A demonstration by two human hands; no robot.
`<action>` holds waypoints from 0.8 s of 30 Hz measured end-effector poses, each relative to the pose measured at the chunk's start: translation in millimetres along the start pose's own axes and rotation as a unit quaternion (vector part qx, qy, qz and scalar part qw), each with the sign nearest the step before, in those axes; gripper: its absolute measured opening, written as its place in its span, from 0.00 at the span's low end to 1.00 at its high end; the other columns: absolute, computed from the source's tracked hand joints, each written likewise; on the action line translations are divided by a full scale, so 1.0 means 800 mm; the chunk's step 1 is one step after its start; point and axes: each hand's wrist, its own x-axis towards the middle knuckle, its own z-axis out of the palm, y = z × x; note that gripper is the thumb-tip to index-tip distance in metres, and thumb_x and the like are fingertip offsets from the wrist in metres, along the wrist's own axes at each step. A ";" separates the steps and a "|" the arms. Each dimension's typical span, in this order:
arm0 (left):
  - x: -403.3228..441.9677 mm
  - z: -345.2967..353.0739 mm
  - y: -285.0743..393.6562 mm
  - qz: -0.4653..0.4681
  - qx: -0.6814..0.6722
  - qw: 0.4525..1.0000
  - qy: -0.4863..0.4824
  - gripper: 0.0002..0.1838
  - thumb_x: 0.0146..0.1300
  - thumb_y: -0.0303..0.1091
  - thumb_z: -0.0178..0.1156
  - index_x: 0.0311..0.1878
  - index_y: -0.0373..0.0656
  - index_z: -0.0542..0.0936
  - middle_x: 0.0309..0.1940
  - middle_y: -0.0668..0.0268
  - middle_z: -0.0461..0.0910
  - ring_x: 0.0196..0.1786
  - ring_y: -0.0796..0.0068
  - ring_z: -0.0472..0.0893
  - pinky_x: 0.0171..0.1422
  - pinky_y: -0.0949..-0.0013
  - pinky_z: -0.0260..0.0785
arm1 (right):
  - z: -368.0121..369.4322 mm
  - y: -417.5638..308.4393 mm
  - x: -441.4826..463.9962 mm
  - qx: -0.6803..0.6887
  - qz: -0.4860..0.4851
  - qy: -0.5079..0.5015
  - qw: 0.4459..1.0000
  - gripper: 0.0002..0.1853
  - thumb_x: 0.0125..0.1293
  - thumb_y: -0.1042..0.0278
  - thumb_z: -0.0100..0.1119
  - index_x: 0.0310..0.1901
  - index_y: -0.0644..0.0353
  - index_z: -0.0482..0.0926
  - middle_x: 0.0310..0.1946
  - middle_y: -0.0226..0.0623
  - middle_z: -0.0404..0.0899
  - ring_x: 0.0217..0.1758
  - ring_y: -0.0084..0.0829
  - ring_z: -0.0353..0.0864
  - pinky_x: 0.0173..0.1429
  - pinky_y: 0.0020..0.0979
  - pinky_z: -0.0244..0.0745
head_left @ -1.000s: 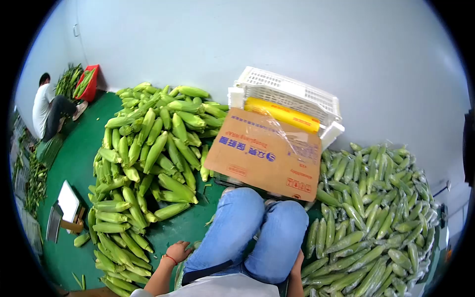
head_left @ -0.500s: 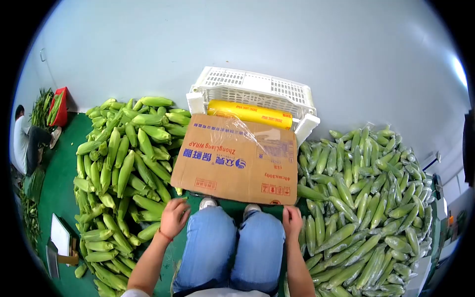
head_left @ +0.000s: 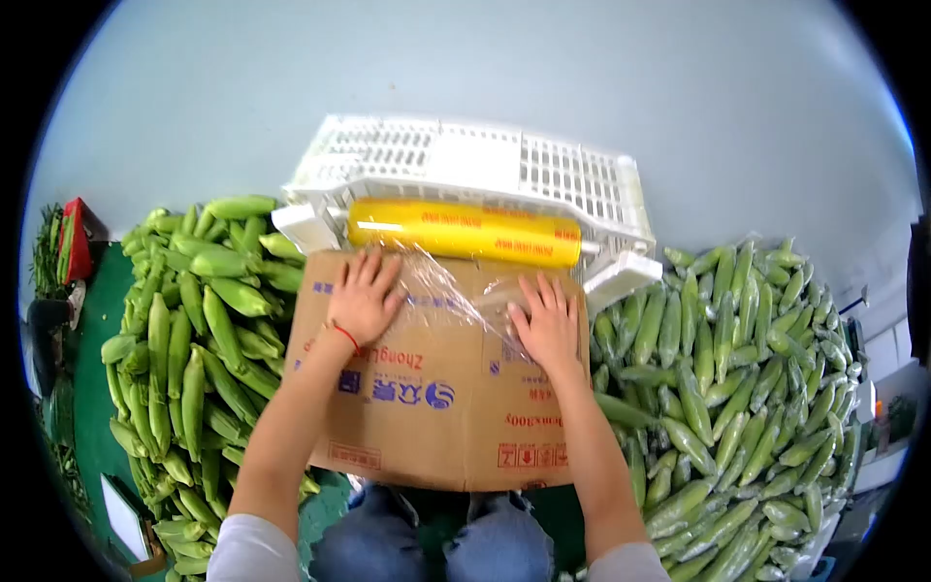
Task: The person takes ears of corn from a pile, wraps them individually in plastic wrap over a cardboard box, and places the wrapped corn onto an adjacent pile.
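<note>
My left hand [head_left: 367, 299] lies with fingers spread on the upper left of a brown cardboard sheet [head_left: 417, 436] printed in blue and red. My right hand [head_left: 545, 318] rests on its upper right, fingers stretched toward the roll, thumb apart. Between the hands, clear cling film [head_left: 436, 286] hangs crumpled from a yellow roll of cling film [head_left: 465, 231] onto the cardboard. Whether either palm presses on film or bare cardboard is hard to see. The roll sits along the front of a white plastic crate [head_left: 475, 160], just beyond my fingertips.
Unwrapped corn cobs in green husks [head_left: 194, 359] are heaped on the left. A large pile of film-wrapped corn [head_left: 737, 407] lies on the right. A red container [head_left: 76, 241] stands far left, and a flat white-topped object [head_left: 121, 514] is at lower left on the green floor.
Both hands have moved from beside the knees, forward onto the cardboard near the roll. The view has moved closer to the crate, and the cardboard now covers more of the legs.
</note>
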 end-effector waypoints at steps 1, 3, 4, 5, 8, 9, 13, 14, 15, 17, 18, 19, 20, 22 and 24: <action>0.001 0.005 -0.002 0.004 -0.013 1.000 0.017 0.29 0.70 0.53 0.47 0.71 0.54 0.65 0.72 0.55 0.61 0.75 0.53 0.57 0.78 0.48 0.45 | -0.003 0.001 0.004 0.009 -0.001 -0.005 1.000 0.27 0.70 0.44 0.48 0.68 0.44 0.69 0.71 0.40 0.63 0.76 0.44 0.54 0.76 0.56 0.44; 0.004 0.001 -0.004 -0.004 -0.022 1.000 -0.018 0.29 0.69 0.53 0.48 0.71 0.55 0.66 0.71 0.57 0.62 0.75 0.54 0.57 0.78 0.47 0.45 | -0.002 0.004 0.011 0.008 0.003 -0.021 1.000 0.28 0.70 0.43 0.48 0.68 0.43 0.69 0.71 0.38 0.62 0.76 0.44 0.54 0.77 0.55 0.44; 0.002 -0.004 -0.005 -0.001 -0.024 1.000 -0.020 0.29 0.69 0.53 0.49 0.71 0.55 0.66 0.71 0.57 0.62 0.75 0.54 0.57 0.78 0.47 0.46 | -0.003 0.003 0.011 0.007 0.005 -0.029 1.000 0.28 0.70 0.43 0.48 0.68 0.43 0.69 0.71 0.38 0.62 0.77 0.44 0.54 0.77 0.55 0.44; 0.001 -0.008 -0.004 0.000 -0.027 0.999 -0.020 0.29 0.69 0.53 0.49 0.70 0.55 0.66 0.70 0.56 0.63 0.75 0.54 0.58 0.77 0.47 0.46 | -0.003 0.003 0.011 0.005 0.004 -0.036 0.999 0.28 0.70 0.43 0.49 0.68 0.43 0.69 0.72 0.38 0.62 0.77 0.44 0.54 0.77 0.54 0.44; 0.008 0.000 -0.007 0.011 -0.033 0.999 -0.002 0.28 0.69 0.52 0.50 0.70 0.55 0.67 0.69 0.57 0.65 0.73 0.55 0.60 0.77 0.46 0.47 | 0.004 0.010 0.018 0.005 -0.011 -0.015 1.000 0.27 0.69 0.43 0.49 0.66 0.44 0.70 0.70 0.36 0.64 0.76 0.42 0.56 0.76 0.56 0.44; 0.007 0.002 -0.009 0.014 -0.034 0.999 0.003 0.28 0.68 0.52 0.50 0.69 0.55 0.68 0.68 0.57 0.66 0.72 0.55 0.61 0.77 0.46 0.47 | 0.007 0.012 0.018 0.004 -0.017 -0.011 1.000 0.27 0.69 0.43 0.49 0.66 0.44 0.70 0.69 0.36 0.65 0.76 0.42 0.56 0.76 0.57 0.44; 0.025 -0.007 -0.006 -0.022 -0.052 0.996 -0.074 0.29 0.69 0.57 0.46 0.67 0.55 0.70 0.64 0.61 0.71 0.70 0.62 0.65 0.78 0.46 0.44 | 0.017 0.017 0.039 -0.021 0.005 -0.023 1.000 0.26 0.69 0.43 0.48 0.64 0.44 0.72 0.64 0.33 0.69 0.72 0.41 0.61 0.75 0.57 0.45; 0.022 -0.005 -0.006 -0.019 -0.041 0.998 -0.051 0.29 0.69 0.58 0.44 0.67 0.54 0.70 0.62 0.63 0.72 0.69 0.64 0.66 0.78 0.46 0.43 | 0.013 0.015 0.040 -0.030 0.008 -0.027 0.999 0.26 0.69 0.42 0.48 0.64 0.44 0.72 0.63 0.32 0.70 0.71 0.40 0.62 0.75 0.57 0.45; 0.024 -0.003 -0.008 -0.018 -0.040 0.998 -0.041 0.29 0.69 0.59 0.44 0.67 0.54 0.71 0.62 0.63 0.72 0.69 0.63 0.66 0.78 0.46 0.43 | 0.011 0.016 0.039 -0.038 0.013 -0.034 0.999 0.26 0.69 0.42 0.47 0.64 0.43 0.72 0.62 0.32 0.71 0.70 0.40 0.63 0.75 0.57 0.45; 0.020 0.004 -0.007 -0.015 -0.043 0.998 -0.032 0.30 0.69 0.59 0.44 0.67 0.53 0.71 0.62 0.63 0.72 0.69 0.63 0.66 0.78 0.46 0.43 | 0.013 0.019 0.041 -0.028 0.009 -0.021 0.999 0.25 0.70 0.42 0.46 0.63 0.44 0.73 0.62 0.32 0.71 0.69 0.39 0.63 0.75 0.57 0.44; 0.019 0.005 -0.008 -0.012 -0.044 0.998 -0.036 0.30 0.69 0.59 0.44 0.67 0.52 0.71 0.62 0.62 0.72 0.69 0.63 0.66 0.78 0.46 0.43 | 0.016 0.020 0.036 -0.022 0.011 -0.021 0.999 0.25 0.70 0.42 0.46 0.62 0.44 0.74 0.61 0.32 0.71 0.69 0.39 0.64 0.75 0.56 0.44; 0.019 0.008 -0.008 -0.016 -0.038 0.998 -0.042 0.30 0.69 0.59 0.44 0.66 0.52 0.71 0.62 0.61 0.72 0.69 0.63 0.66 0.77 0.46 0.44 | 0.019 0.022 0.031 -0.022 0.011 -0.013 1.000 0.24 0.70 0.42 0.45 0.61 0.44 0.74 0.62 0.32 0.71 0.69 0.39 0.64 0.75 0.56 0.44; 0.017 0.012 -0.008 -0.012 -0.039 0.999 -0.032 0.30 0.69 0.58 0.43 0.66 0.52 0.71 0.62 0.61 0.72 0.69 0.63 0.66 0.77 0.46 0.44 | 0.022 0.023 0.031 -0.022 0.009 -0.004 1.000 0.24 0.71 0.43 0.45 0.61 0.44 0.75 0.62 0.32 0.71 0.68 0.39 0.64 0.75 0.57 0.44; 0.021 0.014 -0.010 -0.008 -0.041 0.999 -0.018 0.29 0.69 0.57 0.43 0.66 0.52 0.71 0.62 0.60 0.72 0.69 0.63 0.66 0.77 0.46 0.45 | 0.024 0.022 0.035 -0.016 -0.004 0.022 1.000 0.22 0.71 0.45 0.46 0.58 0.46 0.77 0.61 0.35 0.70 0.67 0.40 0.66 0.75 0.55 0.43; 0.020 0.009 -0.009 -0.003 -0.044 0.999 -0.019 0.28 0.70 0.56 0.45 0.66 0.51 0.71 0.62 0.60 0.72 0.69 0.63 0.66 0.76 0.47 0.47 | 0.022 0.021 0.036 0.007 0.019 0.030 0.999 0.20 0.71 0.48 0.47 0.57 0.47 0.77 0.60 0.37 0.70 0.65 0.42 0.67 0.75 0.53 0.45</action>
